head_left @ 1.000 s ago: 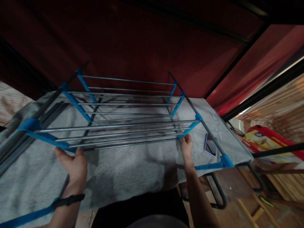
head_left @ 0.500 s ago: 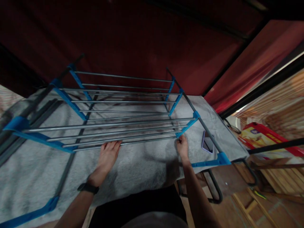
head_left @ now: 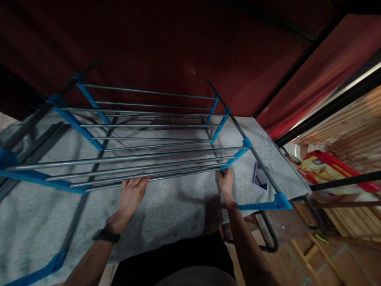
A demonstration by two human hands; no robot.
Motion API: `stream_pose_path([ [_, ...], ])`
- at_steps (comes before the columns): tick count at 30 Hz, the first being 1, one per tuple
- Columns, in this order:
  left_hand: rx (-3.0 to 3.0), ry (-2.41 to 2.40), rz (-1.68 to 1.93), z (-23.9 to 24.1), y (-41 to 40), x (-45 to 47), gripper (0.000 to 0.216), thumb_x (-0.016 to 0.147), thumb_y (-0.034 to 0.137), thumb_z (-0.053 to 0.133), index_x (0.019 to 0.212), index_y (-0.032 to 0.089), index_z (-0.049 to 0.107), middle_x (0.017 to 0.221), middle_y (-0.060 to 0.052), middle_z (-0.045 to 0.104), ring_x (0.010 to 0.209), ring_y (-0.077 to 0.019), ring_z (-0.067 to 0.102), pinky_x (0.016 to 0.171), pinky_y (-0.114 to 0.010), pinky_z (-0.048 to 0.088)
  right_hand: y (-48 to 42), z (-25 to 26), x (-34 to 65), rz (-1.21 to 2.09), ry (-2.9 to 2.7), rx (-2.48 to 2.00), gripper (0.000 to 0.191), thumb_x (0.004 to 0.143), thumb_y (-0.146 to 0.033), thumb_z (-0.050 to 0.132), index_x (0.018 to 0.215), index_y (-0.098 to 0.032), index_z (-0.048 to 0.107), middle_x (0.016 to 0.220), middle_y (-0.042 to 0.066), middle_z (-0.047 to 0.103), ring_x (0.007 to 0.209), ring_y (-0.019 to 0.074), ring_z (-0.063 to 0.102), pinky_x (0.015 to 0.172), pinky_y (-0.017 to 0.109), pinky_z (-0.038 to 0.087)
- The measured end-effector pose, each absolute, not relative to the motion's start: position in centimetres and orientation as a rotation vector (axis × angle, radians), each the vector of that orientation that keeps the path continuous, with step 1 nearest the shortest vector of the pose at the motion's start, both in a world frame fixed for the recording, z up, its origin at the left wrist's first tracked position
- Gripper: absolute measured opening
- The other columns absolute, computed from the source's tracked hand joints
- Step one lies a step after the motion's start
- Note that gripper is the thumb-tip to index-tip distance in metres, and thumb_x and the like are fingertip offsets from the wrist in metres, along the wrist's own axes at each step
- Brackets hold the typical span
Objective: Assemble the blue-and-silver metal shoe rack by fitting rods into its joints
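A rack of grey metal rods (head_left: pixel 131 157) joined by blue plastic brackets (head_left: pixel 238 156) lies on its side on a table covered with grey cloth. My left hand (head_left: pixel 132 195) is closed around the lowest rod of the nearest shelf, its fingertips hidden behind it. At the shelf's right end, my right hand (head_left: pixel 226 183) grips the lower corner of the blue bracket where that rod meets it. A grey side pole (head_left: pixel 263 169) runs past the brackets to a blue foot piece (head_left: pixel 263 204). A watch is on my left wrist.
A phone (head_left: pixel 261 176) lies on the grey cloth (head_left: pixel 175 210) right of my right hand. Loose dark tubes (head_left: pixel 44 149) lie at the left. Red fabric (head_left: pixel 166 47) hangs behind. A red and yellow package (head_left: pixel 330 171) and wooden frames (head_left: pixel 312 254) are to the right.
The rack's left end sits farther left in view, and the near left bracket is now partly cut off by the frame edge. Both hands keep their places on the shelf, slightly shifted left.
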State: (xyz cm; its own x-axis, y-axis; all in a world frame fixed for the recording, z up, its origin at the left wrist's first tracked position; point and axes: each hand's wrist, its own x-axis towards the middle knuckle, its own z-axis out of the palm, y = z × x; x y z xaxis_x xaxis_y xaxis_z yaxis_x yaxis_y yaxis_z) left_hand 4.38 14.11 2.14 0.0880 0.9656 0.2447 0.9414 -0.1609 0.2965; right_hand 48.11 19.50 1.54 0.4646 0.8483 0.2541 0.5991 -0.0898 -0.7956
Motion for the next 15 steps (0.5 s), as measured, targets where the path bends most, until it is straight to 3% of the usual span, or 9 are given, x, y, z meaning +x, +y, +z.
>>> stream_pose_path([
  [15,2.261,1.968,0.569,2.3,14.03,3.88,0.04,0.107,0.034,0.048,0.124,0.026,0.084,0.117,-0.013,0.085,0.112,-0.034,0.073,0.1,-0.048,0.048,20.0,0.91,47.94,0.316,-1.199,-1.874,0.019,0.081,-0.029,0.066,0.097,-0.028,0.055,0.099,0.007,0.064,0.107,0.0323,0.062,0.106,0.052,0.053],
])
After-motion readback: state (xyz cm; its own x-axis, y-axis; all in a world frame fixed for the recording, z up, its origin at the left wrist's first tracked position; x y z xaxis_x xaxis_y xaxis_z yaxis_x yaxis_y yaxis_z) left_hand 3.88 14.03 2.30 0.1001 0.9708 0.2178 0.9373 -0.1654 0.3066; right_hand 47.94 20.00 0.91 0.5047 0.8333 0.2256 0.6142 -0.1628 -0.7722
